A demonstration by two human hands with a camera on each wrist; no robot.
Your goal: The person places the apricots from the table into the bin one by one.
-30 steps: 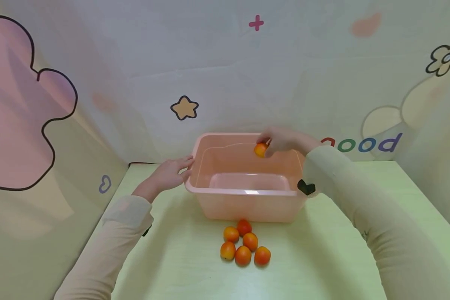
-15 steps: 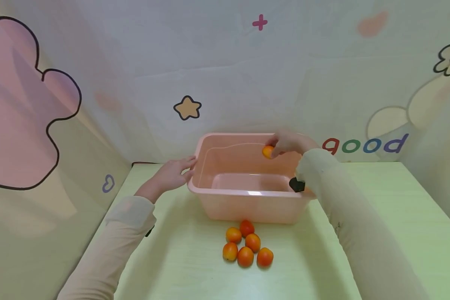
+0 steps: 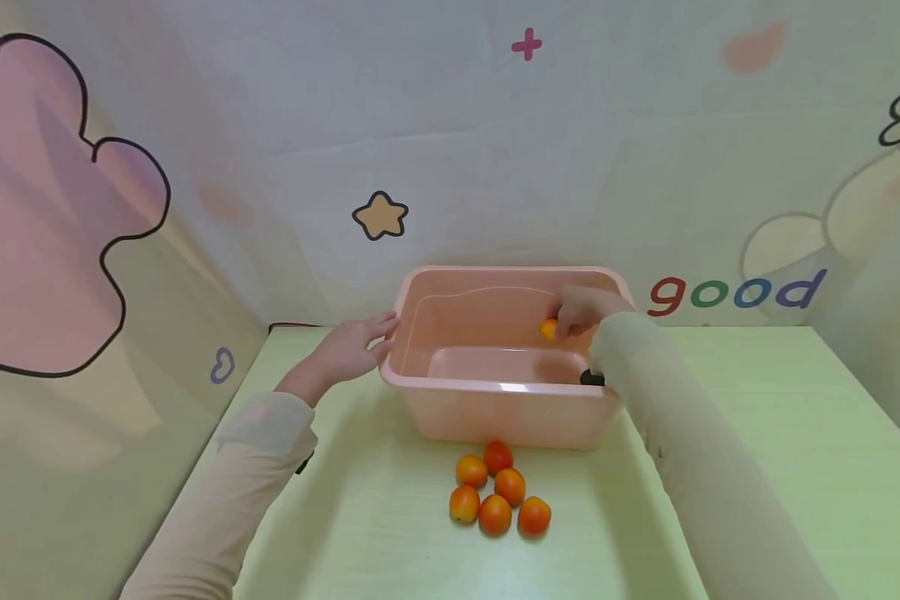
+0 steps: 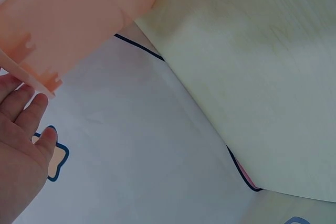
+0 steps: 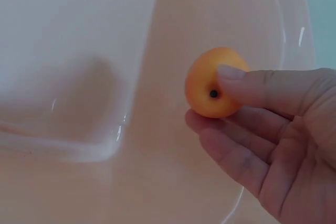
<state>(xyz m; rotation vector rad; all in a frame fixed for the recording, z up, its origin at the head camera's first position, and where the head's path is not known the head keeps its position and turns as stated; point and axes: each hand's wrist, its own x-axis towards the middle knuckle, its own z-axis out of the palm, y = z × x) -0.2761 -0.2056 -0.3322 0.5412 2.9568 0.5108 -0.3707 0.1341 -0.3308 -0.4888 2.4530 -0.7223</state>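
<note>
Inside the right part of a pink plastic tub [image 3: 510, 408], my right hand [image 3: 587, 308] holds a small round orange fruit [image 5: 202, 85] between thumb and fingers. The fruit has a dark spot at one end and is held above the tub's floor. The fingers of my left hand [image 3: 348, 348] rest on the tub's left rim; in the left wrist view they lie against it with the thumb apart. Several similar red-orange fruits [image 3: 495, 515] lie in a group on the table in front of the tub. Their exact kind is unclear.
The tub stands on a pale green table [image 3: 390, 550], close to a printed cloth backdrop [image 3: 465, 200]. More cloth [image 3: 67, 467] rises along the left side. Bare tabletop extends to the right of the tub.
My right hand has moved right and then lowered into the tub with the fruit. My left hand stays at the rim. The whole head view has shifted slightly.
</note>
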